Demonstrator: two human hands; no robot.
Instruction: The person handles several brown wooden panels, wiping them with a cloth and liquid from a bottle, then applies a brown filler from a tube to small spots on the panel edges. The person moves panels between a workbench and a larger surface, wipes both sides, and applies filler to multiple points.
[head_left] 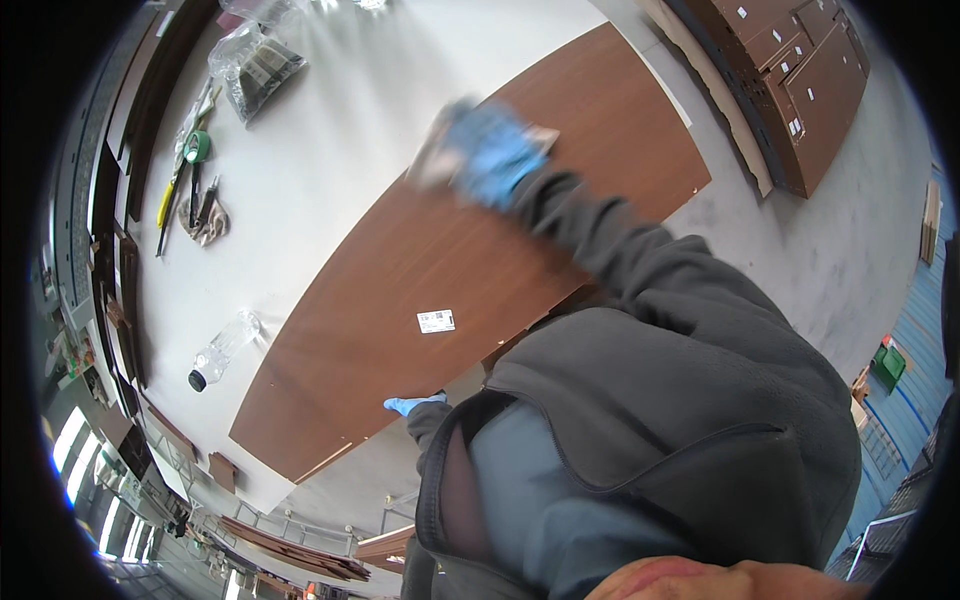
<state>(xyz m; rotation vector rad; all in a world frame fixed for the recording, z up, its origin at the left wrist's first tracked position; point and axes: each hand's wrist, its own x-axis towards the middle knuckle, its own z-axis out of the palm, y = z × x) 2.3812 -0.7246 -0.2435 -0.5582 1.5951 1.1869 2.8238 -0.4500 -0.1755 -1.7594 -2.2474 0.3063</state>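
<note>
A long brown wood-grain panel (420,260) with one curved edge lies flat across the white table. My right hand (490,150), in a blue glove and smeared by motion, presses a pale cloth (432,160) near the panel's far curved edge; part of the cloth shows on each side of the hand. At the panel's near edge rests my left hand (412,404), also gloved in blue, its fingers stretched along the surface. A white label (436,321) is stuck on the panel between my hands.
A clear bottle with a black cap (222,350) lies left of the panel. Farther off are a roll of green tape (197,147), a cutter, a rag (206,218) and a plastic bag of parts (256,75). Stacked brown panels (800,90) stand at the far right.
</note>
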